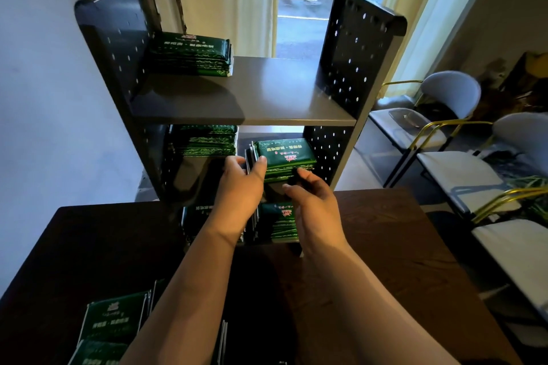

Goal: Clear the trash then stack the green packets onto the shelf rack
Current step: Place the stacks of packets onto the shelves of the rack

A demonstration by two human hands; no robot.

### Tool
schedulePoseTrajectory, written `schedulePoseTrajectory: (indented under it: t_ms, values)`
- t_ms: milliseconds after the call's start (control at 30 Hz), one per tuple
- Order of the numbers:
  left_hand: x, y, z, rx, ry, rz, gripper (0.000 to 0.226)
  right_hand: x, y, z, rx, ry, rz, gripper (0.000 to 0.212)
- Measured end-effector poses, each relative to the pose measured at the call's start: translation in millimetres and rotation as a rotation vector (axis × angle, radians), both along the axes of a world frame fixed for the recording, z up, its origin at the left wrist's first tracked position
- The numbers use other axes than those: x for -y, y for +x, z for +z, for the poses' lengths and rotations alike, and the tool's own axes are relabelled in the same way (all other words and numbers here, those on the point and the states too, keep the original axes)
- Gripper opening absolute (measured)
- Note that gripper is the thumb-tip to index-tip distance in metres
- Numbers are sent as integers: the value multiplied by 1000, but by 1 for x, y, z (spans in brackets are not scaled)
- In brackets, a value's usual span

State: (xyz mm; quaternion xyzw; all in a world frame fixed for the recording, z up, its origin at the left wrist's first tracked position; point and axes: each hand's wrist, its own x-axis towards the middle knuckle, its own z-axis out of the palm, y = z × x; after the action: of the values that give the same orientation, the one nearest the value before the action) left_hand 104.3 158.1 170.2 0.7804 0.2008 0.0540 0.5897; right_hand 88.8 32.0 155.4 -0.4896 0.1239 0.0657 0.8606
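Observation:
A black shelf rack (267,92) with perforated sides stands on the dark table. My left hand (240,184) grips the left end of a stack of green packets (284,157) at the middle shelf's right side. My right hand (311,198) holds the same stack from below at its front right. Another green stack (207,141) lies at the middle shelf's left, one more (191,53) on the top shelf's left, and further packets (281,222) fill the bottom level. Loose green packets (109,326) lie on the table at the near left.
The dark wooden table (400,261) stretches under my arms. Grey chairs with gold frames (450,92) stand to the right. A window with pale curtains (311,9) is behind the rack, and a white wall is on the left.

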Motion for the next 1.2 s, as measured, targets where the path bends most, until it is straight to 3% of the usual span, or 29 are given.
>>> schedulePoseTrajectory:
  t_ms: [200, 367, 600, 833, 967, 1200]
  values:
    - [9, 23, 1, 29, -1, 11, 33, -11, 28, 2, 5, -70, -24, 52]
    - [17, 34, 8, 47, -18, 40, 57, -7, 45, 2, -10, -48, 8, 47]
    - [16, 48, 6, 40, 21, 58, 39, -7, 54, 9, -22, -34, 43, 50]
    - [13, 41, 8, 58, 26, 41, 36, -6, 54, 16, -26, -30, 72, 53]
    - [6, 23, 8, 73, 26, -2, 37, -1, 44, 19, 5, -47, 99, 43]
    - [-4, -22, -10, 154, -41, -180, 30, 12, 1, 1, 124, -284, 117, 18]
